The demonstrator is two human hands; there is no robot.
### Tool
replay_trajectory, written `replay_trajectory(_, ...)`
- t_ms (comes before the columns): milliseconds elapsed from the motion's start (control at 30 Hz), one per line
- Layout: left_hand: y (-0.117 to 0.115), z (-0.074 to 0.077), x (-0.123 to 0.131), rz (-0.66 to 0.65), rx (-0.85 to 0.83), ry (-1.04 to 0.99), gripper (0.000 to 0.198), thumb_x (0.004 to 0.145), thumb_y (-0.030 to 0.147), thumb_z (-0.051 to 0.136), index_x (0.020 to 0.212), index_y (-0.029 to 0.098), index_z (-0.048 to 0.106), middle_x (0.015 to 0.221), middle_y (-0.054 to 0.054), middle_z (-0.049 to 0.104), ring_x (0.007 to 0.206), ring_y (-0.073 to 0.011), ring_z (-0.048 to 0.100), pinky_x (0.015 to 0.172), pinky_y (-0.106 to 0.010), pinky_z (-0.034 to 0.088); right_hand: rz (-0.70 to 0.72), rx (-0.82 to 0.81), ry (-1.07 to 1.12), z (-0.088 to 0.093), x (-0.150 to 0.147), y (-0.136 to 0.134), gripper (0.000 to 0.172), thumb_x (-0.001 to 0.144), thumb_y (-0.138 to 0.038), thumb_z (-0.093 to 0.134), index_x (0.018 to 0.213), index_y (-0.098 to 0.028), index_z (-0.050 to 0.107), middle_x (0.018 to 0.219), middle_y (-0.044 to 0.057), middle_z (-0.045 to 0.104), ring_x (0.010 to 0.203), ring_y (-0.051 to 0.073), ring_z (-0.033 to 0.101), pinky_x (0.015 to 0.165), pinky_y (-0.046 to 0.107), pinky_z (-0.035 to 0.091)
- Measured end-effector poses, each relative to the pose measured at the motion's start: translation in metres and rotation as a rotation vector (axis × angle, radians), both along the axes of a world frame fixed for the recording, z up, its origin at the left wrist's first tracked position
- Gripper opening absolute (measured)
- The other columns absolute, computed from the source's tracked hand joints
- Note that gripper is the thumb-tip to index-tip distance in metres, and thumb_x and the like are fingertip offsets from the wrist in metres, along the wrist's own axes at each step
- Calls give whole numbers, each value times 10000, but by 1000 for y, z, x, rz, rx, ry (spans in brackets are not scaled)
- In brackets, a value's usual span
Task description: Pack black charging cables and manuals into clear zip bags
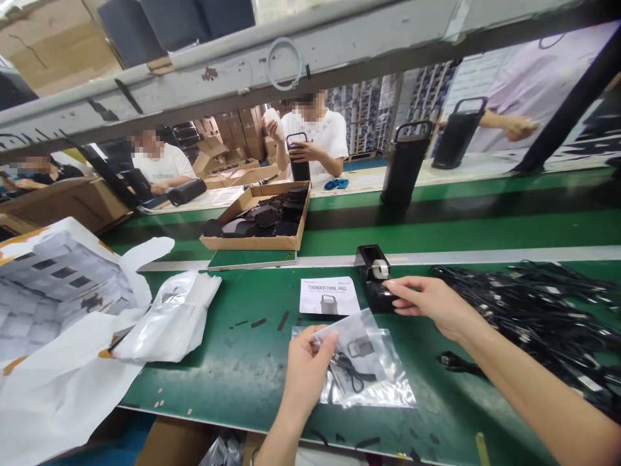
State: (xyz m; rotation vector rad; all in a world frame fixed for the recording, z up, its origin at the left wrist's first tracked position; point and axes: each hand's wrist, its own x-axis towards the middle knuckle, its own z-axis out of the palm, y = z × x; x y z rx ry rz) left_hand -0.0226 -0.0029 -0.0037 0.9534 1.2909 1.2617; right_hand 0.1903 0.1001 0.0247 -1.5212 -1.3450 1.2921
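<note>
My left hand (308, 366) is closed on the folded top edge of a clear plastic bag (369, 372) that lies on the green table and holds a black cable and a small booklet. My right hand (427, 301) reaches to the black tape dispenser (373, 275), fingers together at its front end where the tape comes off. I cannot make out whether tape is between the fingertips. A white leaflet (330, 294) printed "THUNDER TRAIL PRO" lies flat just behind the bag.
A heap of black cables (533, 310) covers the table at right. Empty clear bags (169, 317) and white packing paper (63, 382) lie at left. A cardboard tray of black parts (257, 223) and black speakers (405, 162) stand on the conveyor. Other people work beyond it.
</note>
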Motion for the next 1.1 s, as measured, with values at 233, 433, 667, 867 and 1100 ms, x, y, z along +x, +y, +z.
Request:
replay_trajectory(233, 1, -9, 5, 36, 14, 22, 257, 789, 382, 599, 857, 136, 625, 709, -26, 643, 664, -145, 559, 627, -239, 434, -45, 115, -22, -24, 0, -25, 359, 676, -549, 612, 724, -203, 690, 1033, 93, 669, 1056, 273, 569, 899, 385, 446)
replay_trajectory(433, 4, -10, 9, 61, 14, 34, 246, 810, 387, 570, 866, 150, 603, 731, -20, 632, 683, -144, 556, 646, -240, 427, -105, 193, -244, -40, 9, -42, 314, 635, -510, 639, 533, -213, 631, 762, 62, 643, 842, 277, 587, 732, 360, 435)
replay_trajectory(667, -5, 6, 22, 56, 47, 170, 255, 833, 409, 524, 802, 161, 576, 660, 12, 574, 607, -123, 510, 573, -208, 392, 262, -25, 11, -12, -30, -87, 404, 799, -531, 450, 627, -187, 574, 576, -11, 594, 421, 86, 442, 437, 217, 358)
replay_trajectory(867, -15, 12, 33, 63, 58, 214, 252, 856, 396, 491, 781, 162, 547, 665, 14, 561, 604, -116, 500, 576, -204, 395, 298, -94, -237, -19, -54, -78, 444, 791, -538, 433, 526, -195, 528, 440, 3, 597, 296, 87, 394, 341, 220, 270)
replay_trajectory(1100, -38, 27, -22, 84, -27, 227, 284, 793, 450, 564, 769, 167, 559, 627, 25, 531, 573, -114, 468, 539, -196, 380, 483, 187, -677, -5, -41, -77, 314, 779, -422, 569, 543, -217, 537, 486, -18, 590, 480, 157, 533, 464, 249, 318)
